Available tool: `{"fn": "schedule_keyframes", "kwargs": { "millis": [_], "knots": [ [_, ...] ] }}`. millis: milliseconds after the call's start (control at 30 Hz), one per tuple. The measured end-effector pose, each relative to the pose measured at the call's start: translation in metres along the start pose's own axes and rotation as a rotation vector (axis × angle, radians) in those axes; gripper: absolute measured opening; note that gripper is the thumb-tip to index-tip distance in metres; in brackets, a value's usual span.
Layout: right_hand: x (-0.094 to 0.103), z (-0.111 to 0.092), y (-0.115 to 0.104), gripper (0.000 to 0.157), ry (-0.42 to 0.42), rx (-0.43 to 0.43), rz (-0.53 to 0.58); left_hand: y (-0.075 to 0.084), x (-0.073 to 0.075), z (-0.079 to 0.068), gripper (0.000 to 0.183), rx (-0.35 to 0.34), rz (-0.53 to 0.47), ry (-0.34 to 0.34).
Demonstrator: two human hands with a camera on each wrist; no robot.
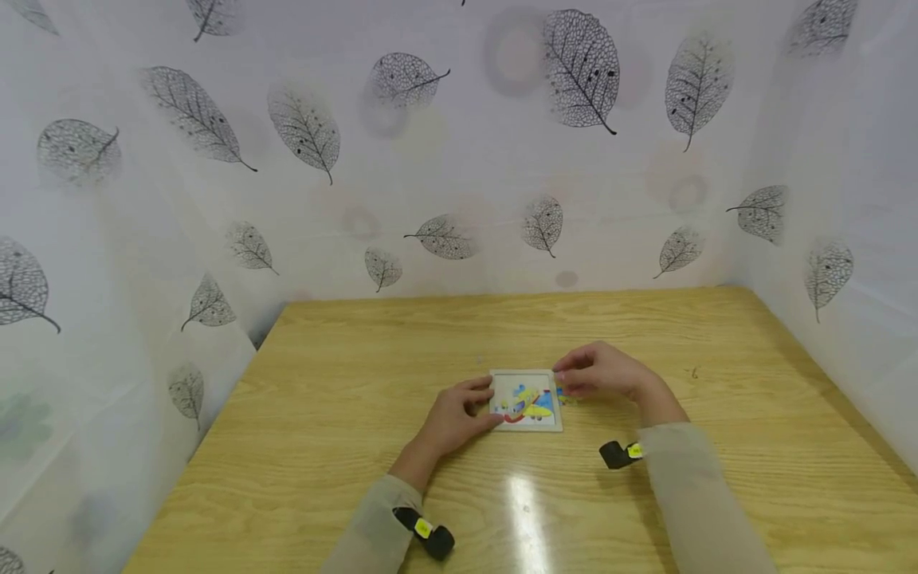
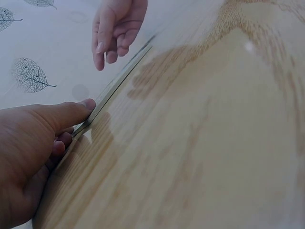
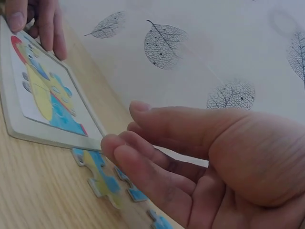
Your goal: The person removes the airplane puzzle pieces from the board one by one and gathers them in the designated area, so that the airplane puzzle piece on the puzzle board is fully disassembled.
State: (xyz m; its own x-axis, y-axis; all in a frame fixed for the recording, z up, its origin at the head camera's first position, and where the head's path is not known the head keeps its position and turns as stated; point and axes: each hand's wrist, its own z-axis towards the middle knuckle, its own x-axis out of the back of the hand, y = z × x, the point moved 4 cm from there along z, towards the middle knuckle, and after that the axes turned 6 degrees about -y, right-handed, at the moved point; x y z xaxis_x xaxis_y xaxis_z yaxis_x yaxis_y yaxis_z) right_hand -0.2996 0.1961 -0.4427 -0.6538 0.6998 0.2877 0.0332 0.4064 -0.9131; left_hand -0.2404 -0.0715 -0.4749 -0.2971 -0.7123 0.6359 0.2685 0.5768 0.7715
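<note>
A framed jigsaw puzzle (image 1: 526,426) lies flat on the table, its pale rim around a yellow, red and blue airplane picture. My left hand (image 1: 455,416) holds it at the left side, thumb on the rim near the lower corner. Just beyond the opposite edge is my right hand (image 1: 606,371), fingers loosely bent. In the right wrist view, nothing shows between that hand's thumb and fingers (image 3: 138,167). Below them lie loose jigsaw pieces (image 3: 102,179), blue and yellow, beside the frame. The fingers partly hide these pieces.
The wooden table (image 1: 323,446) reaches back to a white curtain (image 1: 459,159) with a leaf pattern, which also hangs at both sides. Black straps with a yellow tag (image 1: 423,528) sit at both sleeves. A bright reflection lies on the tabletop in front of the puzzle.
</note>
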Motion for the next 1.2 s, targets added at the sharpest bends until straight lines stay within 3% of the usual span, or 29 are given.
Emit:
{"fn": "schedule_keyframes", "kwargs": {
  "millis": [400,900,1200],
  "knots": [
    [-0.029,0.016,-0.011,0.037,-0.096,0.056,-0.076,0.001,0.0,0.002,0.049,0.004,-0.002,-0.008],
    [-0.047,0.026,-0.017,0.033,-0.06,0.023,-0.173,0.002,0.001,0.002,0.049,-0.015,0.02,-0.007],
    [-0.051,0.028,-0.02,0.024,-0.038,-0.015,-0.14,0.0,0.001,0.002,0.049,-0.008,0.016,0.0]
  ]
}}
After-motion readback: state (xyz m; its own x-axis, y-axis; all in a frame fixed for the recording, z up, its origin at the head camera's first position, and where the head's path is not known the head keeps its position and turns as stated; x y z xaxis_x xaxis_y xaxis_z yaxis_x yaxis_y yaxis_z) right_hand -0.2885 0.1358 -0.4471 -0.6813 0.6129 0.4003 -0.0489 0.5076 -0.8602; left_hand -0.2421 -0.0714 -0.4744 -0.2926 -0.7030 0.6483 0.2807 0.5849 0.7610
